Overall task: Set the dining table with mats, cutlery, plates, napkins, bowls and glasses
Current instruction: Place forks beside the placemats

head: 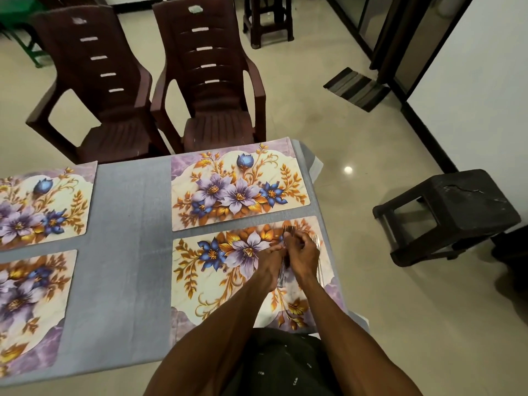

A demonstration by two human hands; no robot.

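Several floral mats lie on the grey tablecloth (134, 224): a far right mat (237, 187), a near right mat (205, 281), a far left mat (43, 207) and a near left mat (31, 310). Over the near right mat, my left hand (270, 264) and my right hand (303, 255) are pressed together around a bundle of metal forks (290, 231). The tines stick out above my fingers and the handles hang below my palms. A single fork (315, 241) shows beside my right hand, blurred.
Two dark brown plastic chairs (217, 81) stand at the table's far side. A dark stool (454, 212) sits on the tiled floor to the right, another stool (268, 21) farther back. The table's right edge runs just past the mats.
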